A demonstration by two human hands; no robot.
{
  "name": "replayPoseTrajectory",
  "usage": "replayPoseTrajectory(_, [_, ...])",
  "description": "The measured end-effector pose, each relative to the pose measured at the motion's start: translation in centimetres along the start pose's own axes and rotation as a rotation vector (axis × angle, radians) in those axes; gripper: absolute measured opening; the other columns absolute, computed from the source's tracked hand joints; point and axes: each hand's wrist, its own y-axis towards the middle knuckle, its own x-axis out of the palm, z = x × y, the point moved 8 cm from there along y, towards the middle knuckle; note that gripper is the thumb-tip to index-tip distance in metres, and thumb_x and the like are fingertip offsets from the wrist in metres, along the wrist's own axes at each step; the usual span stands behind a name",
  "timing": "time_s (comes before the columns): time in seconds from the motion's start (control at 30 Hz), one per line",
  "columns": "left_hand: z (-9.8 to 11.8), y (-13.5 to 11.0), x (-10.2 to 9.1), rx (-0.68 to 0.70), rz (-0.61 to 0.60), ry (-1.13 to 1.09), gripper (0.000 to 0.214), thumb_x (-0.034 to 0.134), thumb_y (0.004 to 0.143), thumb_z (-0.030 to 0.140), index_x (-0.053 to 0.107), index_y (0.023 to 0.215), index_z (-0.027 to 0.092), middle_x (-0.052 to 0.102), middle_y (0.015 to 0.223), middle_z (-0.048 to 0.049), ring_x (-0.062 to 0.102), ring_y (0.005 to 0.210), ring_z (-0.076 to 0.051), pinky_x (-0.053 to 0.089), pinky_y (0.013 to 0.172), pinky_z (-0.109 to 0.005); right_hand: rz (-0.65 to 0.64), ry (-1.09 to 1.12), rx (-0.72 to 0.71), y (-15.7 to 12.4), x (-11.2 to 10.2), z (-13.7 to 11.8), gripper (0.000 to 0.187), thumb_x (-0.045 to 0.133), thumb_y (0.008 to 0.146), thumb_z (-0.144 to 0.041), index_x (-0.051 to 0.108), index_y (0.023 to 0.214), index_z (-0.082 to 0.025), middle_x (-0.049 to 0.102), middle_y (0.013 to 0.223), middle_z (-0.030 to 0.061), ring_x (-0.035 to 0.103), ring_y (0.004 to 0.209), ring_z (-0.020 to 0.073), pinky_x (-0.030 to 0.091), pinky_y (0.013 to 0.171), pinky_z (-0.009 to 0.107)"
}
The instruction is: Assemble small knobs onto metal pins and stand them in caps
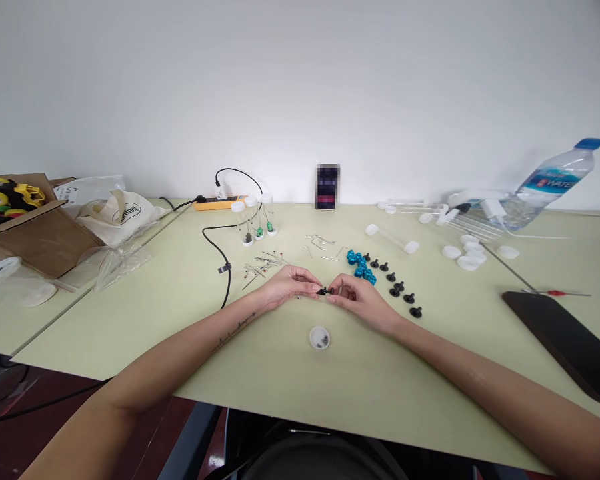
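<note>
My left hand [296, 285] and my right hand [356, 297] meet above the middle of the table, both closed in a pinch on a small black part [324, 291]. Fingers cover much of it, so its exact kind does not show. Just in front of them sits a white round cap [319, 338] with a few tiny dark pieces inside. Beyond my right hand lies a cluster of blue ridged knobs [361, 268]. A line of black flanged pieces [391, 277] runs beside the knobs. Thin metal pins [265, 261] are scattered beyond my left hand.
Clear tubes with white caps [259, 230] stand at the back; another tube [393, 240] lies down. Bent metal keys [321, 241], loose white caps [467, 257], a water bottle [550, 183], a black slab [565, 343], a cardboard box [45, 233] and a black cable [229, 270] surround the workspace.
</note>
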Motion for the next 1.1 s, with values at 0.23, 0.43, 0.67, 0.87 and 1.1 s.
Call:
replayPoseTrajectory(0.23, [-0.09,0.01,-0.01,-0.006,0.008,0.013,0.031,0.075,0.058,0.025,0.066,0.084,0.011,0.066,0.073,-0.0057,0.064,0.072,-0.016,0.047,0.071,-0.026,0.009,0.008,-0.006,-0.02,-0.01,0.08,0.026,0.054,0.077,-0.044,0.055,0.082,-0.019,0.048,0.06,-0.0028,0.041,0.053,0.0105,0.032,0.047,0.022])
replayPoseTrajectory(0.43, [0.26,-0.07,0.09,0.015,0.009,0.006,0.03,0.075,0.059,0.025,0.066,0.083,0.01,0.065,0.073,-0.0057,0.063,0.069,-0.014,0.047,0.074,-0.026,0.002,-0.041,-0.03,0.03,-0.16,-0.4,0.03,0.045,0.082,-0.045,0.057,0.076,-0.018,0.051,0.064,-0.0007,0.041,0.056,0.0106,0.031,0.049,0.023])
replayPoseTrajectory(0.67, [0.25,-0.06,0.08,0.005,0.007,-0.002,0.031,0.076,0.058,0.024,0.066,0.083,0.01,0.066,0.072,-0.0056,0.064,0.07,-0.015,0.048,0.072,-0.026,0.002,-0.007,-0.002,0.06,-0.04,0.11,0.024,0.053,0.078,-0.043,0.055,0.082,-0.019,0.048,0.059,-0.0032,0.04,0.052,0.0099,0.031,0.047,0.022])
replayPoseTrajectory(0.87, [0.18,-0.07,0.12,0.001,0.006,0.012,0.032,0.076,0.056,0.025,0.065,0.083,0.01,0.066,0.072,-0.006,0.064,0.07,-0.016,0.047,0.071,-0.027,0.008,0.012,0.0,0.03,-0.02,0.26,0.021,0.056,0.076,-0.04,0.054,0.082,-0.02,0.046,0.056,-0.0046,0.04,0.051,0.0095,0.03,0.046,0.021])
replayPoseTrajectory(1.1, [0.24,-0.13,0.14,0.004,0.005,0.019,0.032,0.076,0.057,0.025,0.066,0.083,0.01,0.066,0.073,-0.0065,0.064,0.071,-0.016,0.048,0.071,-0.026,-0.001,0.002,-0.012,0.03,0.06,0.14,0.022,0.055,0.077,-0.041,0.054,0.081,-0.019,0.048,0.059,-0.0037,0.041,0.053,0.01,0.032,0.048,0.022])
